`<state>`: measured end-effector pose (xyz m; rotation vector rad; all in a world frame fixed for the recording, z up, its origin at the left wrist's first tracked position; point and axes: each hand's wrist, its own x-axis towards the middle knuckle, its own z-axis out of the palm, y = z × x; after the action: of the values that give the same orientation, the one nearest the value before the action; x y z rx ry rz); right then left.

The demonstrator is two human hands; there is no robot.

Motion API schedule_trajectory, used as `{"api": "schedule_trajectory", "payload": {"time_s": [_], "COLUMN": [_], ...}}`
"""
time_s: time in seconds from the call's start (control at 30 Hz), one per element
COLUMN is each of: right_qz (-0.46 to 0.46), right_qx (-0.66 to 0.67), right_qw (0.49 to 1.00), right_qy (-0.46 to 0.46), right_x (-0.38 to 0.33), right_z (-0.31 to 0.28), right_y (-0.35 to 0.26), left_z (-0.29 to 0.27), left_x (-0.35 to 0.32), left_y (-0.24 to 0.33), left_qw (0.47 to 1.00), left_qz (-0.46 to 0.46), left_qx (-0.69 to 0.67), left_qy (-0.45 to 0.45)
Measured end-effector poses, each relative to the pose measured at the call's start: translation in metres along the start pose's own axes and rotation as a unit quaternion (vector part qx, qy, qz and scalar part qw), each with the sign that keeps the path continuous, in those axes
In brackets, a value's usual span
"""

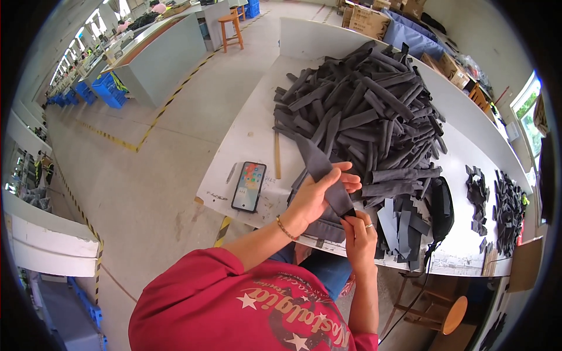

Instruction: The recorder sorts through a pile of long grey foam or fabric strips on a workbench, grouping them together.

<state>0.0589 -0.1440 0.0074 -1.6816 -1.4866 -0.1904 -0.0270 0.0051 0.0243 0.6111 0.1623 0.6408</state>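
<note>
A long dark grey fabric strip runs between my hands at the table's front edge. My left hand is closed round its middle, with the fingers curled over it. The lower end is pinched between the thumb and fingers of my right hand. The strip's far end reaches up to a big heap of similar dark fabric pieces. Beneath my hands, a stack of folded dark fabric lies on the table's edge. Beside my right hand are flat grey and black strips.
A phone with a lit screen lies left of my hands on the white table, near a wooden ruler. A black pouch and small dark pieces lie at right. A wooden stool stands below.
</note>
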Motion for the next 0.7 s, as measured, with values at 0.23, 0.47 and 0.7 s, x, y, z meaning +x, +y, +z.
{"api": "schedule_trajectory", "payload": {"time_s": [0.23,0.47,0.7], "right_qz": [-0.024,-0.01,-0.008], "right_qx": [0.014,0.022,0.026], "right_qw": [0.999,0.999,0.999], "right_qy": [0.034,0.049,0.032], "right_x": [0.005,0.006,0.006], "right_z": [-0.001,0.003,0.004], "right_y": [-0.008,-0.01,-0.01], "left_z": [0.007,0.008,0.009], "left_x": [-0.018,-0.027,-0.028], "left_y": [-0.021,-0.033,-0.035], "left_qw": [0.999,0.999,0.998], "left_qz": [0.019,0.011,0.013], "left_qx": [-0.045,-0.051,-0.067], "left_qy": [-0.02,-0.009,-0.008]}}
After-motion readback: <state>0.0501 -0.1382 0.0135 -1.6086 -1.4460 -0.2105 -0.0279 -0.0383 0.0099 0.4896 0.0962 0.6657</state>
